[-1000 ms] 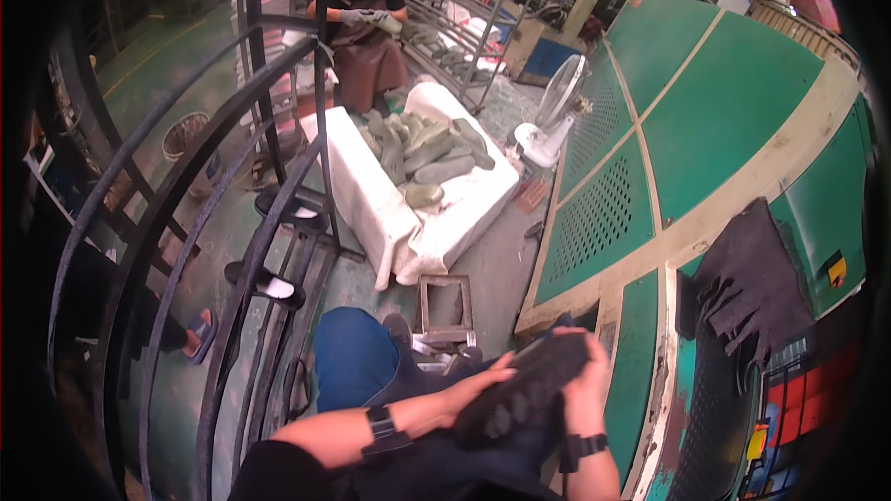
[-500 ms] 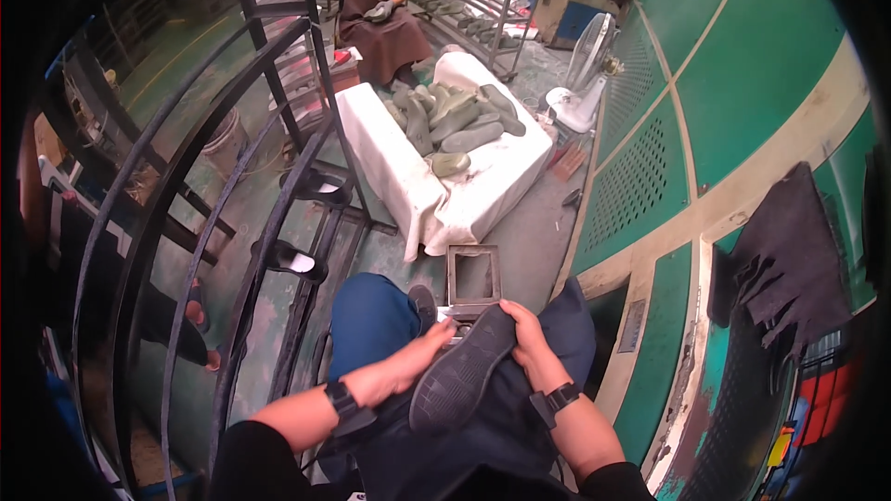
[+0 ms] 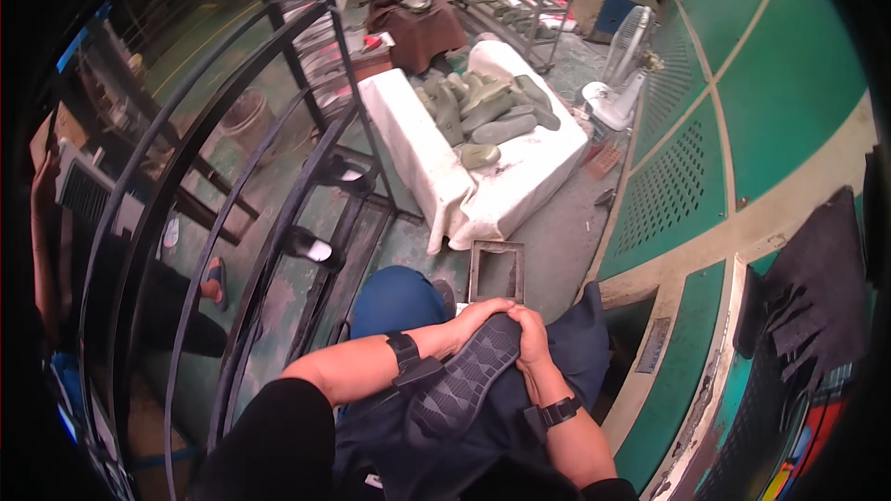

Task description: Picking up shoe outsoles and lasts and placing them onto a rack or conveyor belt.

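A dark grey shoe sole (image 3: 459,380) with a patterned tread lies on my lap, tread side up. My left hand (image 3: 478,315) grips its far end from the left. My right hand (image 3: 532,332) closes over the same end from the right, the two hands touching. Both wrists wear black bands. My knees, in blue and dark cloth, sit under the sole.
A small rectangular metal frame (image 3: 497,271) lies on the floor ahead of my knees. Beyond it a white sack bin (image 3: 445,176) holds several grey-green soles (image 3: 487,111). A seated person (image 3: 413,9) works behind it. Black metal racks (image 3: 232,223) stand left, a green machine (image 3: 742,130) right.
The sole has come down from the right onto my lap, and both hands now meet at its far end. My view has tilted down and toward the bin.
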Action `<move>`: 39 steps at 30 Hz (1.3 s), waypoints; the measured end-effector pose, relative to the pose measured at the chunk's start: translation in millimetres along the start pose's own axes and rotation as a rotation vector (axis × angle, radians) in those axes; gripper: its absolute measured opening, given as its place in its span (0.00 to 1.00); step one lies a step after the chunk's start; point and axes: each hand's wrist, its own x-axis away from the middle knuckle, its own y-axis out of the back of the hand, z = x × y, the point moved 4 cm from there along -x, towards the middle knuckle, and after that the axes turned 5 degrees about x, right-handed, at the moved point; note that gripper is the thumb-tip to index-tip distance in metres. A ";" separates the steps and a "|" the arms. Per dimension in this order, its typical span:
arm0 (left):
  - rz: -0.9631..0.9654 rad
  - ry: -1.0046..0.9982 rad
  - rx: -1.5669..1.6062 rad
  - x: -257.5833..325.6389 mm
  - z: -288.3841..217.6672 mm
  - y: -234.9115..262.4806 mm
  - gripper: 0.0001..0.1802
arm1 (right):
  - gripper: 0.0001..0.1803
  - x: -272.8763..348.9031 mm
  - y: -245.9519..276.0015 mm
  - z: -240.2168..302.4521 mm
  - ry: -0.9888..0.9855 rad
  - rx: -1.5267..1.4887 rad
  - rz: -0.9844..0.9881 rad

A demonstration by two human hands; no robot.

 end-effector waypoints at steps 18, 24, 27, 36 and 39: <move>0.328 -0.498 -0.386 47.3 -9.6 -19.9 0.17 | 0.17 59.3 -50.6 61.8 0.283 0.197 0.142; 0.106 -0.356 -0.147 67.8 -12.2 -10.6 0.27 | 0.25 27.3 -37.7 71.4 0.190 0.039 0.128; 0.200 0.168 0.233 106.3 22.9 9.1 0.27 | 0.30 3.9 -30.2 66.7 -0.008 -0.253 0.140; 0.017 0.137 0.435 165.0 65.1 -14.6 0.30 | 0.27 3.2 -34.9 53.8 -0.120 -0.419 -0.019; 0.013 0.183 0.435 174.5 62.8 -21.0 0.32 | 0.24 3.4 -35.6 47.2 -0.123 -0.401 -0.101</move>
